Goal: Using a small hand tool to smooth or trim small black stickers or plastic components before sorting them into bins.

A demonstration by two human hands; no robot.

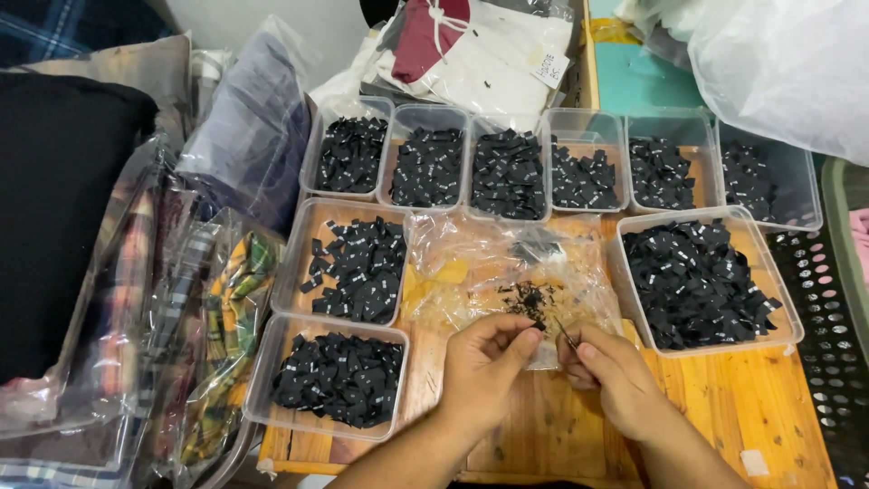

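Clear plastic tubs are sitting full of small black labels — left hand pinching one, right hand pinching thin black tweezers.

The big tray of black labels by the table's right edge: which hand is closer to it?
Right. The right hand sits just beside the big tray; the left hand lies farther off, across from it.
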